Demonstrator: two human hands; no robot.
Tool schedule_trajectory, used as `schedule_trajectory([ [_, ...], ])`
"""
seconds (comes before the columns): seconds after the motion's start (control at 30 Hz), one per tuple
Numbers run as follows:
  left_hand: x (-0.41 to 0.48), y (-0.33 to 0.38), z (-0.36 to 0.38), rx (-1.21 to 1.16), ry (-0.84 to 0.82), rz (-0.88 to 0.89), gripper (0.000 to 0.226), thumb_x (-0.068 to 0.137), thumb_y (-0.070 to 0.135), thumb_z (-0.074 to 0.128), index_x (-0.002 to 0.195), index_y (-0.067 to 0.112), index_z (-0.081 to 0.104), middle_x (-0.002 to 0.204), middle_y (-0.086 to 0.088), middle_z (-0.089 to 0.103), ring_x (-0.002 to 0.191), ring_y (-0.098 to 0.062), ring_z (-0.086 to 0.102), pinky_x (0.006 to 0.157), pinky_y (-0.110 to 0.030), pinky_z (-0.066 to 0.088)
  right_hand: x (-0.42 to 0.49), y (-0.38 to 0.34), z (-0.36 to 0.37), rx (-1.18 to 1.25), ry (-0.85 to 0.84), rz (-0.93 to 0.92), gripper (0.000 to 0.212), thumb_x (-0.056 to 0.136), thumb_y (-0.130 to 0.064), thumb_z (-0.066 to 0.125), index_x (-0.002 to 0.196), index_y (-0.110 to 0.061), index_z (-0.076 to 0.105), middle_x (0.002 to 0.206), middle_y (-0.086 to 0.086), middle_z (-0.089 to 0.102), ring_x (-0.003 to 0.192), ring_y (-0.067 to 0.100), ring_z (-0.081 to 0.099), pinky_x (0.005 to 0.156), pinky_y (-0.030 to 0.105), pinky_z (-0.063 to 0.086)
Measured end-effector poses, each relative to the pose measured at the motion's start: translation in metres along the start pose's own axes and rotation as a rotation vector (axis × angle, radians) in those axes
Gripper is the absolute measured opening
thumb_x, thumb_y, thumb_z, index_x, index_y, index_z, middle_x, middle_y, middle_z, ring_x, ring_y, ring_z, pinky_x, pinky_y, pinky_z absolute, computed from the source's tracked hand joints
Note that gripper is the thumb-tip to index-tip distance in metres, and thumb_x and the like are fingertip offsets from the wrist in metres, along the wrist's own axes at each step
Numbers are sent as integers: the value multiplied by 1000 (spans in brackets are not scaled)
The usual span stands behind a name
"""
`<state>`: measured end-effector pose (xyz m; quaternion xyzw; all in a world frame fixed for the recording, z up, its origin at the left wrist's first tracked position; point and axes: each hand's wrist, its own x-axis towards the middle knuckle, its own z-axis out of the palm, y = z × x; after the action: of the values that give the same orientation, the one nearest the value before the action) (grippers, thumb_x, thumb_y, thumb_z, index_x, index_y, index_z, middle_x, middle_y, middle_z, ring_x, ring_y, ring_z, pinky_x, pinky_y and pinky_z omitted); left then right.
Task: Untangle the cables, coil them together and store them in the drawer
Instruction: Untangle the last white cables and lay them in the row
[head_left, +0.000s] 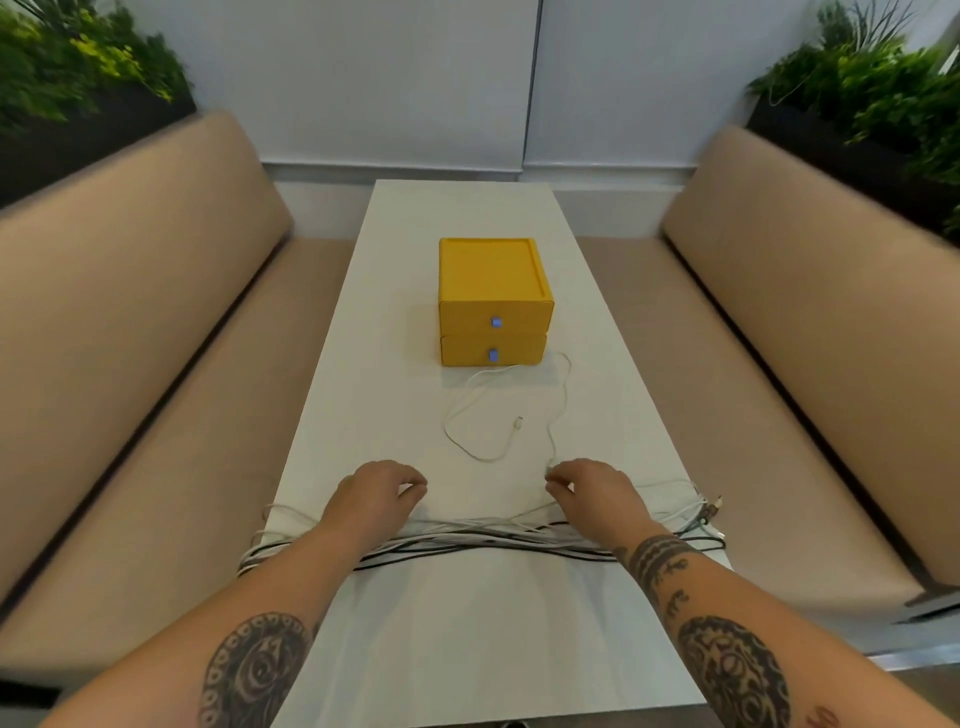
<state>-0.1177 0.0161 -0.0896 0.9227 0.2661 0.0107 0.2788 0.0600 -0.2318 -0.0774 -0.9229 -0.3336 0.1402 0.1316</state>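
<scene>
A bundle of white and black cables (483, 540) lies stretched across the white table (467, 623), its ends hanging off both side edges. One white cable (558, 410) loops forward toward a yellow two-drawer box (493, 301); both drawers are closed, each with a blue pull tab. My right hand (592, 493) pinches that white cable near its end with thumb and fingertips. My left hand (376, 499) hovers just beyond the bundle with fingers loosely curled, holding nothing.
Beige padded benches (156, 415) run along both sides of the narrow table. Planters with green plants (78, 67) stand behind the backrests at left and right. A pale wall closes the far end.
</scene>
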Motion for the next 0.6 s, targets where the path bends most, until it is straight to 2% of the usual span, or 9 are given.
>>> schedule_trajectory([
  [0.23,45,59,25,-36,-36,18,23,94,40,61,109,29,74,113,11,69,102,-11,60,88,-28,48,40,15,-7,59,-46,-19,28,97,-38,54,121,-31,68,124,-8,65,113,17,60,101,36,44],
  [0.37,70,91,44,0,-26,-2,28,93,42,62,114,28,72,115,6,68,105,-17,62,91,-34,50,59,26,-1,8,-112,-80,30,96,-36,55,124,-31,67,125,-4,61,112,20,59,96,33,47],
  [0.5,86,110,60,224,-44,-84,39,92,49,57,125,29,64,119,2,64,112,-22,58,87,-36,46,65,34,5,-70,-103,-179,27,96,-31,55,119,-27,71,122,-1,61,108,24,59,88,35,51],
  [0.6,87,113,67,365,-20,-66,26,96,41,53,109,28,70,104,3,64,101,-22,58,74,-34,38,67,38,7,-68,-81,-219,25,95,-30,58,115,-26,73,121,-2,61,107,24,58,86,35,51],
])
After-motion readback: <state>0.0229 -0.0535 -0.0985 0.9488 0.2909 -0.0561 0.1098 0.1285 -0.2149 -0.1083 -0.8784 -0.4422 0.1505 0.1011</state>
